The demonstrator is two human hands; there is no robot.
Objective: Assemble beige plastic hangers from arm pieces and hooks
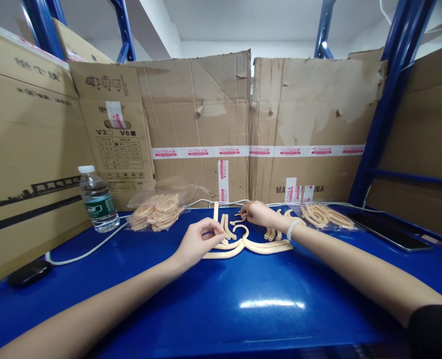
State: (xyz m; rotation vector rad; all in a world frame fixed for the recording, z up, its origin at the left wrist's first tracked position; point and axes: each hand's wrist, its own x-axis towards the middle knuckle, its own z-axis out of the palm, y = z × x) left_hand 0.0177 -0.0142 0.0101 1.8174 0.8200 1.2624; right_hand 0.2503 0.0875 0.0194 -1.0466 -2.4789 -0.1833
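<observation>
Several beige, wood-like curved pieces lie as a pattern on the blue tabletop (258,299). My left hand (198,243) is at the pattern's left side, thumb and fingertips pinched together over the end of a strip; what they hold, if anything, is hidden. Further back, my right hand (261,214) has its fingertips closed on a small curled piece (238,218). Between the hands stands out a hook-shaped scroll (241,230). Long curved strips (267,248) run along the front, and shorter strips (228,229) lie behind my left fingertips. My right wrist partly covers more short pieces.
A bag of beige ornaments (155,212) lies at left, beside a water bottle (99,202). At right are another bag of curved pieces (325,216) and a dark phone-like slab (390,232). A black object (30,272) and white cable (82,259) lie left. Cardboard (198,114) walls the back.
</observation>
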